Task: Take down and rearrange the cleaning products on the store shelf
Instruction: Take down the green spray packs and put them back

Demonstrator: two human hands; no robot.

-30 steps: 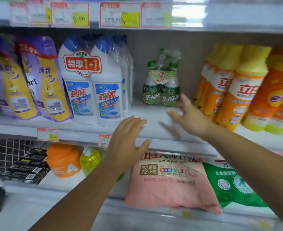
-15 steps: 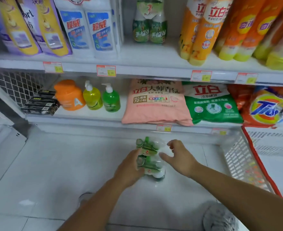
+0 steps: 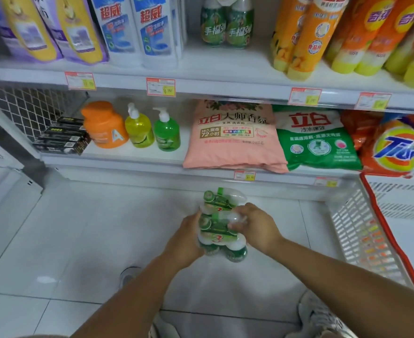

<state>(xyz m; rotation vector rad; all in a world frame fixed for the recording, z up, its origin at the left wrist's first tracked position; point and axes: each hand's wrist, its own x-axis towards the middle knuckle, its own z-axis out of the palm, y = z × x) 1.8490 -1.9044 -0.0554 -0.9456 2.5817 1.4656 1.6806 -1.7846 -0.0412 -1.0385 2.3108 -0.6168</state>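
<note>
A shrink-wrapped pack of green bottles (image 3: pixel 219 225) sits low over the white tiled floor (image 3: pixel 84 240), squeezed between the two hands — whether its base touches the tiles cannot be told. The left hand (image 3: pixel 185 242) presses flat against the pack's left side, fingers wrapped around its lower part. The right hand (image 3: pixel 256 228) grips it from the right, fingers curled over the clear plastic at the top of the nearer bottles. Both forearms reach forward and down from the bottom edge of the view, converging on the pack.

Another pack of the same green bottles (image 3: pixel 226 25) stands upright on the upper shelf (image 3: pixel 225 81), between white toilet-cleaner bottles (image 3: pixel 137 30) and orange dish-soap bottles (image 3: pixel 303 35). On the lower shelf, straight beyond the hands, lies a pink detergent bag (image 3: pixel 232 135) — a green detergent bag (image 3: pixel 318 140) touches it on its right.
</note>
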